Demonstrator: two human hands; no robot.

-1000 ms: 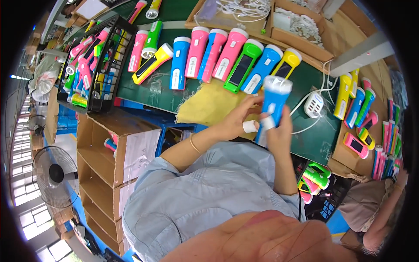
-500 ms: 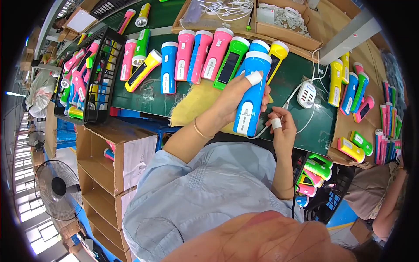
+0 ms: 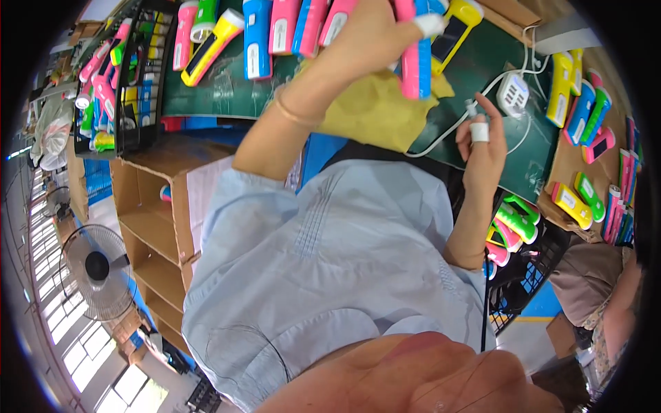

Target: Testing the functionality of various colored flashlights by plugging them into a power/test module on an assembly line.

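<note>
The left hand (image 3: 375, 34) was closed around a pink torch (image 3: 411, 65), its grip clamped on the body near the top edge of the view, with a white taped fingertip (image 3: 432, 24) resting against the torch's upper part; a blue torch (image 3: 425, 62) stood right beside the pink one, and whether the same grip held it too could not be told. Both torches hung over a yellow cloth (image 3: 375, 113) that lay on the dark green table (image 3: 227, 86). The right hand (image 3: 484, 155) was raised apart from the torches, fingers loosely curled and not closed on a torch, a white tape band round one finger, and its fingertips were at the end of a white cable (image 3: 447, 134); whether they pinched the plug could not be made out. That cable ran up to a white charger block (image 3: 513, 93) on the table. Further out, a row of pink, blue, green and yellow torches (image 3: 258, 34) lay side by side along the far part of the table, and a black wire crate (image 3: 131, 82) at the left held more. Cardboard boxes (image 3: 155, 213) stood below the table edge on the left, and a floor fan (image 3: 96, 268) stood beyond them. More torches lay in a cardboard tray (image 3: 561, 162) at the right.
</note>
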